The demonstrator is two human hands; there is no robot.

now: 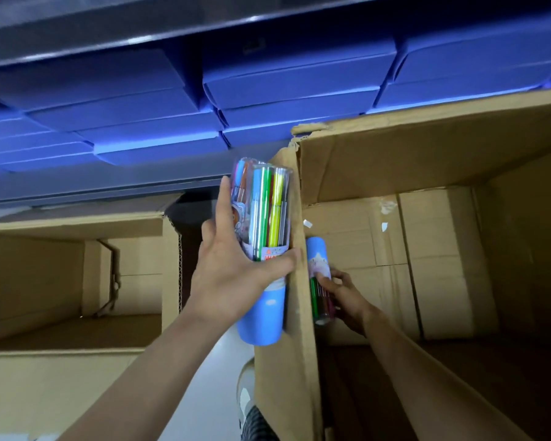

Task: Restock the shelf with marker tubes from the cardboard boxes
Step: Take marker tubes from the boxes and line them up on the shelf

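Observation:
My left hand grips two clear marker tubes with blue ends, full of coloured markers, held upright just left of the wall of the large cardboard box. Inside that box my right hand holds one more marker tube, blue end up, close against the box's left wall. The box floor around it shows bare cardboard. The shelf runs across above, its dark edge behind the tubes.
Stacks of flat blue boxes fill the shelf level above. A second open cardboard box stands at the left, its inside bare. A shoe shows on the pale floor between the boxes.

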